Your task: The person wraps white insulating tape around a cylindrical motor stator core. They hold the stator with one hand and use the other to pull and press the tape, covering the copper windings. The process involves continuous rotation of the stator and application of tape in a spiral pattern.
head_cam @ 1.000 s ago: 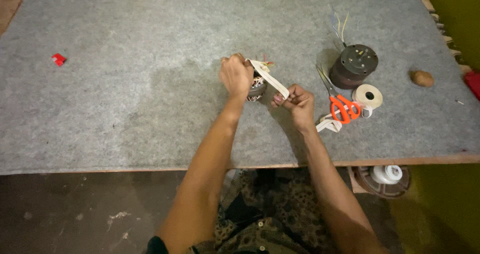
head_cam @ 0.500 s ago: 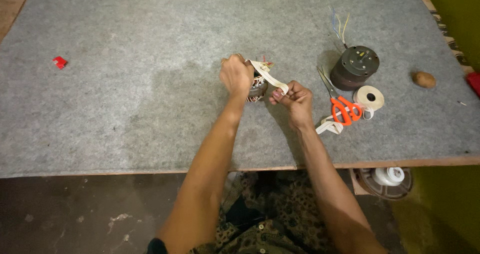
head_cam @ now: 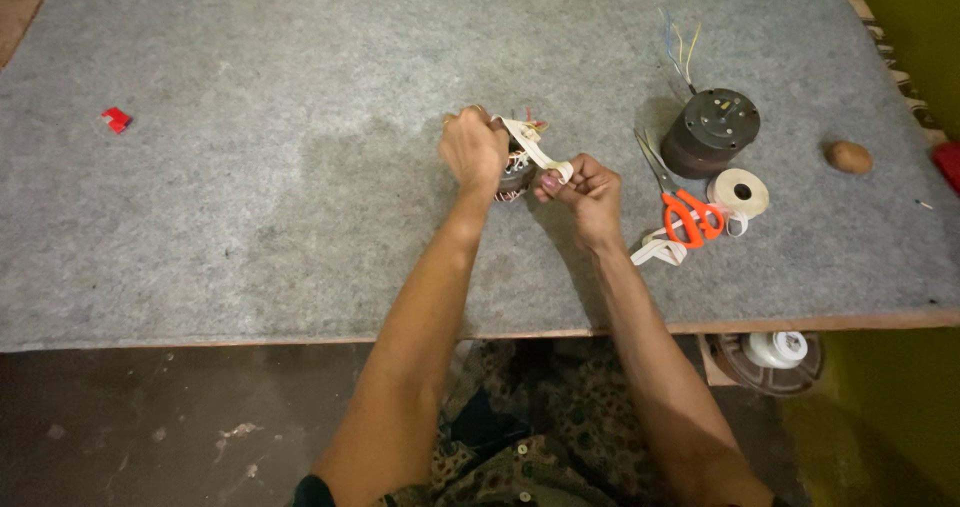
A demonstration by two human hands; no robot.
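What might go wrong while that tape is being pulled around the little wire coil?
The left hand steadies the wound coil while the right hand pulls the white tape taut; the strip may twist or slip from its grip. The open orange-handled scissors lie near the right forearm, so it might knock them.

The large table (head_cam: 250, 217) is covered in grey felt, matt and rough, with worn pale patches; a raw wooden edge is seen along its front. A strip of off-white cloth tape (head_cam: 533, 149), matt and flat, is pinched in the right hand (head_cam: 585, 189). A small wound coil of glossy copper-coloured wire (head_cam: 515, 172) is gripped by the left hand (head_cam: 473, 150). Smooth orange plastic handles and bright metal blades are shown by the scissors (head_cam: 680, 202). A dark cylindrical motor housing (head_cam: 711, 132) of dull metal is seen, and a roll of white tape (head_cam: 738, 193) looks matt.
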